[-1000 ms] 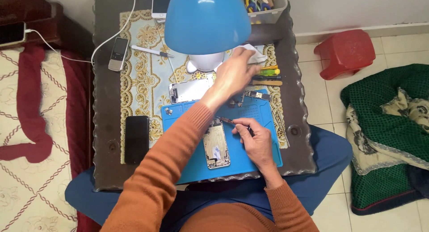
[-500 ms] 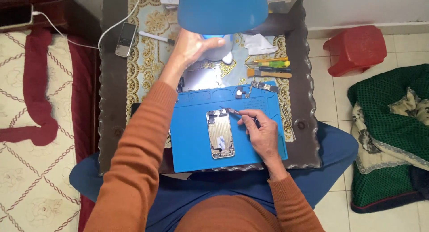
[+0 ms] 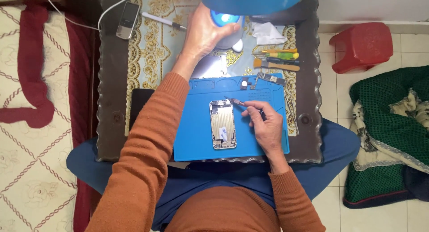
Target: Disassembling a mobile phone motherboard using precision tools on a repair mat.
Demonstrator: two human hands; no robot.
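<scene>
Your right hand (image 3: 266,125) is gripping tweezers (image 3: 237,101), their tip touching the top right corner of the opened phone (image 3: 222,124). The phone is lying face down near the middle of the blue mat (image 3: 196,138), which is sitting along the near edge of the table (image 3: 111,107). A small circuit board (image 3: 271,79) is resting at the mat's far edge. Your left hand (image 3: 203,33) is closing around the lamp's base (image 3: 225,20) toward the table's far edge. Screwdrivers (image 3: 279,55) are lying near the far right corner, an old handset (image 3: 127,20) near the far left.
</scene>
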